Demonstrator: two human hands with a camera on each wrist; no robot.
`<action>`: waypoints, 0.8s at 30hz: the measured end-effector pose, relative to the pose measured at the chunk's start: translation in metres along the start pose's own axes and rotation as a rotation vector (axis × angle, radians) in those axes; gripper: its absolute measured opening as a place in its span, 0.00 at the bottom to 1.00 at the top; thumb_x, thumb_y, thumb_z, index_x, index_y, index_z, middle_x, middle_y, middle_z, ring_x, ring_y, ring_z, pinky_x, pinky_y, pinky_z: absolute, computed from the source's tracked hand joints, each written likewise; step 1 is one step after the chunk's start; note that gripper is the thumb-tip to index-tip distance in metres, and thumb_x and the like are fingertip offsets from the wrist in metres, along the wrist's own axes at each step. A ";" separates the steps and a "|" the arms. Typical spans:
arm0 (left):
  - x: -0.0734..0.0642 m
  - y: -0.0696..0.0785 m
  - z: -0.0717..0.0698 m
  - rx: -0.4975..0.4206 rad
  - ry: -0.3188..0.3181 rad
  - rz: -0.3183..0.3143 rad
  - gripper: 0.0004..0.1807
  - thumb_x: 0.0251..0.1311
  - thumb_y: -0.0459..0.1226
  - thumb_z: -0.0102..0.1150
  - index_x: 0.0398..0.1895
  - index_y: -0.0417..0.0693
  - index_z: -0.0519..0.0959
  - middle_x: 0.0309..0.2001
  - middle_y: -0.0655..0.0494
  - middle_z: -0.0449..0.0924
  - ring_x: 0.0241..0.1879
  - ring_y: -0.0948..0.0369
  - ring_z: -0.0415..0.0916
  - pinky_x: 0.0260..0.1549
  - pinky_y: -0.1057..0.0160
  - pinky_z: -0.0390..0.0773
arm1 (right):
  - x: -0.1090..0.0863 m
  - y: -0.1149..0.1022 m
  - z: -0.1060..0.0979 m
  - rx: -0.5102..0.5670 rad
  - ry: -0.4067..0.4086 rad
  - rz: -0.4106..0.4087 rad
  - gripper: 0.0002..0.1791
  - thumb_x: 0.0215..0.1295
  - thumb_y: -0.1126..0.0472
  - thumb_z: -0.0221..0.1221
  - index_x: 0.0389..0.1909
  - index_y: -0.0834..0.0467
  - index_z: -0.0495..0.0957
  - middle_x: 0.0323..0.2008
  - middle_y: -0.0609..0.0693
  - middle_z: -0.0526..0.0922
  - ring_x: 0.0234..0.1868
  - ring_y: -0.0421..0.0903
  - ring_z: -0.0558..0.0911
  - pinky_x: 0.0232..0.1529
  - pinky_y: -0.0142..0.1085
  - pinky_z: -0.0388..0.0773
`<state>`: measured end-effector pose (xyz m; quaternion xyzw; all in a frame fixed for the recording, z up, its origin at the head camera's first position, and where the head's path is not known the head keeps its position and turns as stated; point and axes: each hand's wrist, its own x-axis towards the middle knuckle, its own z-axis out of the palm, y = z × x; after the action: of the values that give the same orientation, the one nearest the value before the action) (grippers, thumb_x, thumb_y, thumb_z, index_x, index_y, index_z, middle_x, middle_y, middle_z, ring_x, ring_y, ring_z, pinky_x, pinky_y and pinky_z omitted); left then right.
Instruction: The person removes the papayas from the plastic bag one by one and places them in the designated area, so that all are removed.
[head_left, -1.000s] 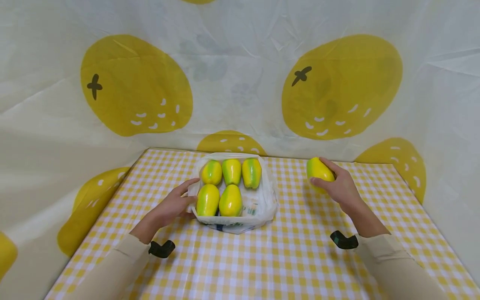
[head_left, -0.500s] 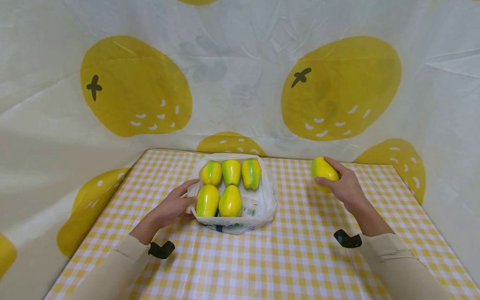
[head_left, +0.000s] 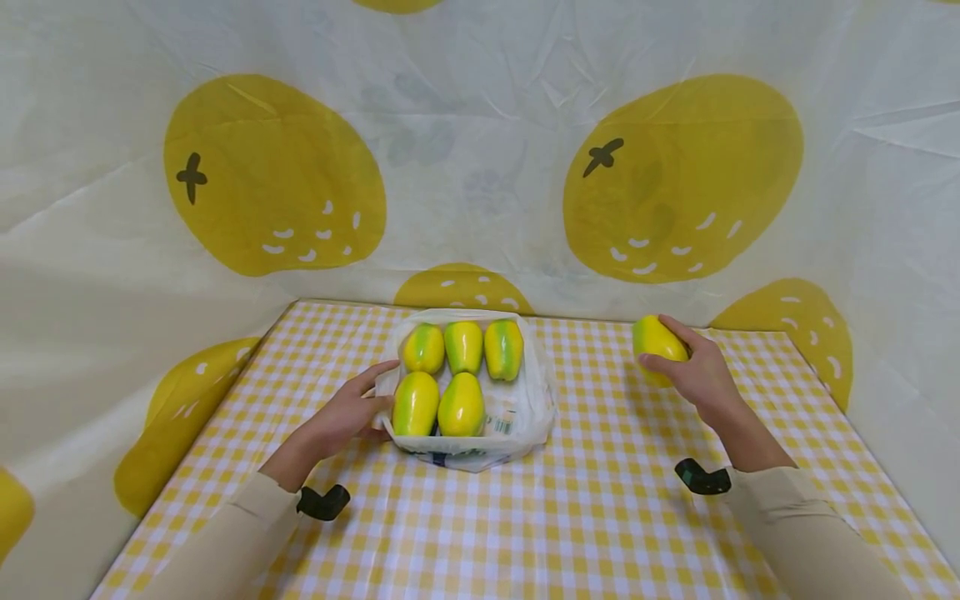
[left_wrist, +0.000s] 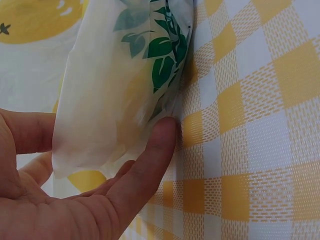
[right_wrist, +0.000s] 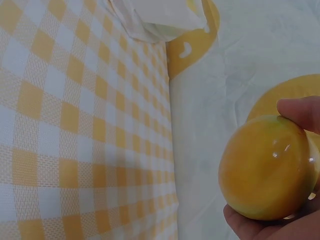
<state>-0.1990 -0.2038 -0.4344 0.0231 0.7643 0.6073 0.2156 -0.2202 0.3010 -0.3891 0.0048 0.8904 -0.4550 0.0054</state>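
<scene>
A translucent white plastic bag [head_left: 536, 417] lies wide open on the table, with several glossy yellow-green papayas [head_left: 462, 405] in two rows inside. At its left side, my left hand [head_left: 348, 412] has loosely extended fingers touching the bag's wall near the rim. In the left wrist view, one fingertip [left_wrist: 165, 131] meets the bag's lower edge by the tablecloth; another finger passes behind the bag's edge. Off to the right, my right hand [head_left: 701, 375] grips one more papaya [head_left: 656, 340], thumb and fingers on either side. In the right wrist view the papaya's rounded end [right_wrist: 267, 167] faces the camera.
A yellow-and-white checked tablecloth [head_left: 600, 517] covers the table. Pale sheeting [head_left: 472, 183] printed with large yellow fruit hangs close behind the table and on both sides. Inside the bag, bare plastic with a barcode [head_left: 502, 425] shows at the front right.
My right hand has moved slightly to the right with the papaya in its grip. The left hand, the bag and the papayas inside stay where they were.
</scene>
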 end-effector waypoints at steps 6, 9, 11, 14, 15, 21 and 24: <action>0.000 0.000 0.000 0.000 -0.001 -0.005 0.36 0.79 0.34 0.47 0.85 0.58 0.50 0.84 0.36 0.25 0.76 0.37 0.58 0.47 0.49 0.86 | 0.000 0.003 -0.001 -0.038 0.021 0.012 0.45 0.74 0.52 0.62 0.85 0.52 0.49 0.77 0.74 0.57 0.61 0.66 0.70 0.42 0.30 0.72; 0.000 0.001 0.001 0.001 0.001 -0.004 0.36 0.79 0.34 0.46 0.85 0.58 0.50 0.84 0.36 0.25 0.75 0.38 0.59 0.46 0.49 0.87 | 0.000 0.004 -0.001 -0.057 0.028 0.018 0.46 0.75 0.51 0.61 0.85 0.53 0.48 0.76 0.74 0.57 0.61 0.67 0.70 0.44 0.33 0.73; 0.000 0.001 0.001 0.003 0.003 -0.006 0.36 0.79 0.34 0.47 0.85 0.58 0.50 0.85 0.36 0.25 0.75 0.38 0.59 0.46 0.49 0.87 | 0.000 0.005 -0.002 -0.068 0.033 0.019 0.46 0.75 0.51 0.61 0.85 0.53 0.48 0.76 0.75 0.58 0.61 0.67 0.70 0.44 0.35 0.73; 0.000 0.001 0.001 0.006 0.008 -0.013 0.36 0.79 0.34 0.47 0.85 0.58 0.51 0.85 0.37 0.25 0.75 0.38 0.58 0.47 0.49 0.87 | 0.001 0.007 -0.002 -0.078 0.044 0.017 0.46 0.75 0.51 0.61 0.85 0.55 0.48 0.76 0.75 0.58 0.60 0.67 0.70 0.44 0.36 0.73; 0.000 0.001 0.002 0.006 0.009 -0.015 0.36 0.79 0.34 0.47 0.85 0.58 0.51 0.85 0.37 0.25 0.75 0.38 0.58 0.47 0.49 0.87 | 0.001 0.007 -0.002 -0.080 0.046 0.015 0.46 0.75 0.51 0.61 0.85 0.55 0.48 0.76 0.75 0.58 0.59 0.67 0.70 0.44 0.36 0.72; 0.000 0.000 0.002 0.007 0.013 -0.016 0.36 0.79 0.34 0.47 0.85 0.58 0.51 0.85 0.39 0.25 0.71 0.40 0.63 0.46 0.50 0.87 | 0.001 0.013 -0.003 -0.112 0.061 0.009 0.46 0.75 0.50 0.60 0.84 0.56 0.48 0.74 0.76 0.60 0.57 0.67 0.71 0.43 0.36 0.72; -0.001 0.000 0.002 0.009 0.015 -0.017 0.35 0.79 0.35 0.47 0.85 0.58 0.51 0.85 0.38 0.26 0.70 0.40 0.64 0.46 0.50 0.87 | 0.002 0.016 -0.004 -0.121 0.066 0.009 0.46 0.75 0.50 0.60 0.84 0.57 0.48 0.73 0.77 0.61 0.56 0.67 0.71 0.42 0.37 0.72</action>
<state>-0.1977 -0.2015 -0.4343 0.0131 0.7688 0.6022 0.2148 -0.2220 0.3139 -0.3994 0.0234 0.9161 -0.3997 -0.0219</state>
